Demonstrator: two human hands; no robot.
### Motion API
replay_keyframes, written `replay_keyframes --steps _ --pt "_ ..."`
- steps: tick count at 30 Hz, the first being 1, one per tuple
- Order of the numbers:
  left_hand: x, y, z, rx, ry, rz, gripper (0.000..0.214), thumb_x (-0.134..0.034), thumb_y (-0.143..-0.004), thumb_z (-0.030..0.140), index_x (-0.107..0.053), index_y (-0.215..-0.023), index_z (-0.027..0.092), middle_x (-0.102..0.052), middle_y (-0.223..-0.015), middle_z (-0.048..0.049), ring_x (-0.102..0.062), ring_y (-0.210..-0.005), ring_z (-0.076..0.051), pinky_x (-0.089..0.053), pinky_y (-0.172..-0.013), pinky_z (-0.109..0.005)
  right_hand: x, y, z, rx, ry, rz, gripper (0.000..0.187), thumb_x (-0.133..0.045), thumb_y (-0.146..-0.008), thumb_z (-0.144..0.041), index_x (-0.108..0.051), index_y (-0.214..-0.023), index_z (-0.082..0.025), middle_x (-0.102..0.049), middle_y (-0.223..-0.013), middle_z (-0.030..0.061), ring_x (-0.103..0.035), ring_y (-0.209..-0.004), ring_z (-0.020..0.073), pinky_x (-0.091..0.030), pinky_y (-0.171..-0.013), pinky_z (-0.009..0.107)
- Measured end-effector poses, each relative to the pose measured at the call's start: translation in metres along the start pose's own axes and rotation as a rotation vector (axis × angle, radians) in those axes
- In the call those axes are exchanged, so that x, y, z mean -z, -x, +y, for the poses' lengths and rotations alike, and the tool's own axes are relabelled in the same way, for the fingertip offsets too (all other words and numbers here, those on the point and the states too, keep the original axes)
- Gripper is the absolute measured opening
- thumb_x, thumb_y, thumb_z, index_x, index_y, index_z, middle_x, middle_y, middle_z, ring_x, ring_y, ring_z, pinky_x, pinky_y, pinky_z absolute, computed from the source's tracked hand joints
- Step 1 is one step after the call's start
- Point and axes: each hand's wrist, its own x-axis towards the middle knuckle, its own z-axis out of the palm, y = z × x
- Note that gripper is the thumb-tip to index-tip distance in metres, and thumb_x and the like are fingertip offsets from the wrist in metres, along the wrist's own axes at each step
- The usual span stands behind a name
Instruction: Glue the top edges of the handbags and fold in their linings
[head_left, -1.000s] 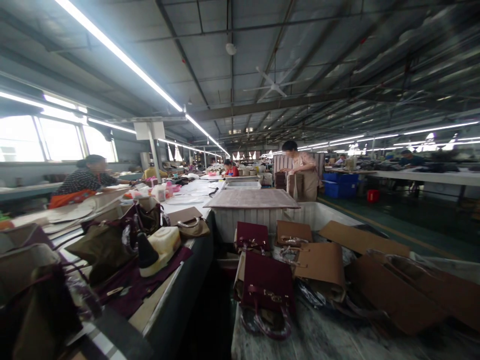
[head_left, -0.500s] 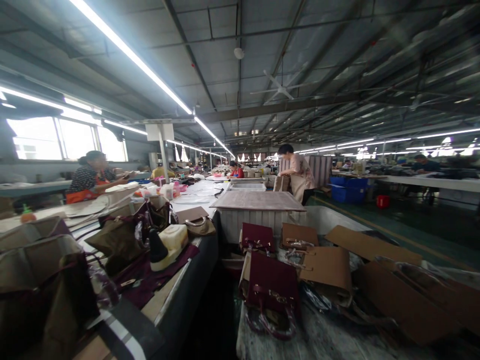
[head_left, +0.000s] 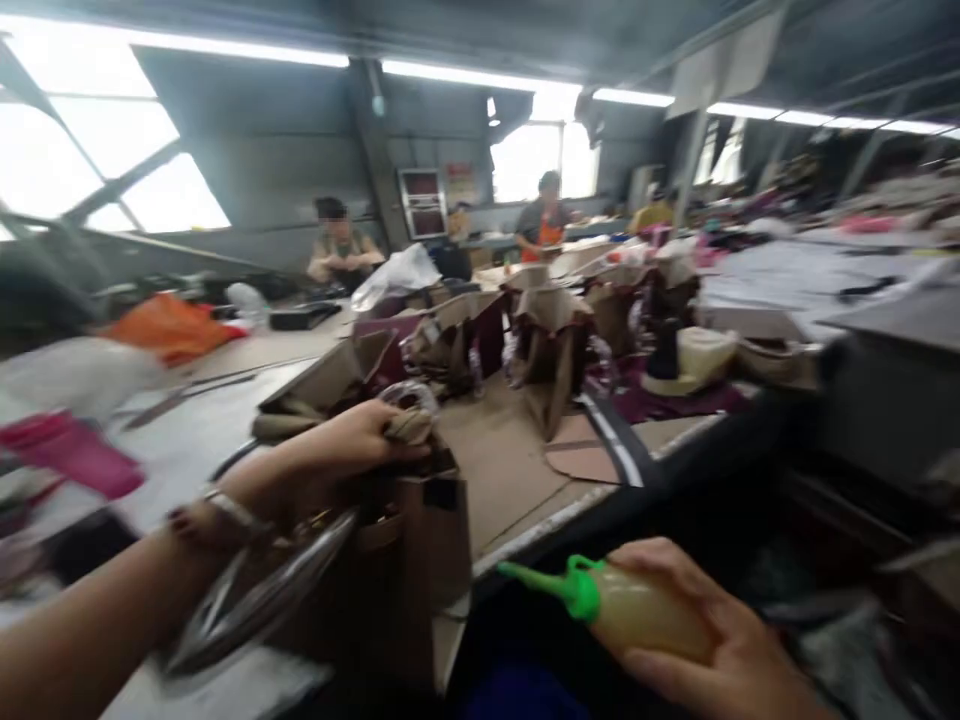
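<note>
A squeeze bottle [head_left: 645,610] with a bright green spout and yellowish contents lies in my right hand [head_left: 720,640], its spout pointing left. My right fingers are wrapped round the bottle's body, in front of the bench edge. Further left, my left hand [head_left: 364,435] is closed on a fold of tan cloth at the top of a brown handbag [head_left: 405,570]. This bag stands at the near side of the bench, and a plastic-wrapped handle [head_left: 262,590] hangs in front of it. My left forearm covers part of the bag.
Several part-made tan and maroon bags [head_left: 555,330] stand along the bench. A cream container [head_left: 705,352] with a dark cone sits at the right. Pink material [head_left: 71,450] lies at the left. Co-workers [head_left: 341,245] sit across the bench. A dark gap lies right of its edge.
The view has swung left and down to the bench. Both my hands have come into view, the left on the handbag and the right holding the squeeze bottle.
</note>
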Motion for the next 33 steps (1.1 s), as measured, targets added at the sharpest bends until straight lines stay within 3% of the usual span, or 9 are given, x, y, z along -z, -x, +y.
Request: replay_keyframes --steps 3,10,16,33 --pt "0.006 0.032 -0.010 0.116 -0.033 0.025 0.032 -0.065 -0.072 0.041 -0.054 -0.063 0.013 -0.047 -0.059 0.0045 -0.042 -0.055 -0.009 -0.033 -0.054 -0.023 0.003 -0.012 0.018 0.167 0.195 0.063 0.040 -0.073 -0.065 -0.043 -0.062 -0.101 -0.029 -0.066 -0.098 -0.0001 -0.066 -0.083 0.0180 -0.055 -0.068 0.018" --pt "0.004 0.020 -0.001 0.040 -0.035 0.007 0.027 -0.062 -0.070 0.039 -0.055 -0.064 0.013 -0.045 -0.061 0.0040 -0.042 -0.058 -0.009 -0.033 -0.058 -0.023 -0.018 -0.037 0.002 0.562 0.401 0.162 0.036 -0.064 -0.073 -0.053 -0.060 -0.098 -0.027 -0.064 -0.091 0.0033 -0.066 -0.079 0.0179 -0.057 -0.069 0.024" --pt "0.004 0.021 -0.002 0.081 -0.055 0.017 0.027 -0.063 -0.068 0.038 -0.051 -0.061 0.015 -0.042 -0.058 0.0049 -0.037 -0.054 -0.008 -0.030 -0.053 -0.023 -0.033 -0.052 0.000 0.763 0.528 0.135 0.030 -0.058 -0.083 -0.042 -0.056 -0.108 -0.024 -0.058 -0.097 0.0062 -0.061 -0.086 0.0185 -0.055 -0.072 0.030" --pt "0.003 0.017 0.003 0.084 -0.063 0.017 0.020 -0.064 -0.066 0.031 -0.057 -0.064 0.012 -0.044 -0.060 0.0038 -0.041 -0.059 -0.009 -0.030 -0.060 -0.023 -0.039 -0.051 0.010 0.837 0.690 0.038 0.035 -0.058 -0.085 -0.023 -0.051 -0.119 -0.020 -0.053 -0.106 0.0112 -0.054 -0.096 0.0248 -0.048 -0.081 0.040"
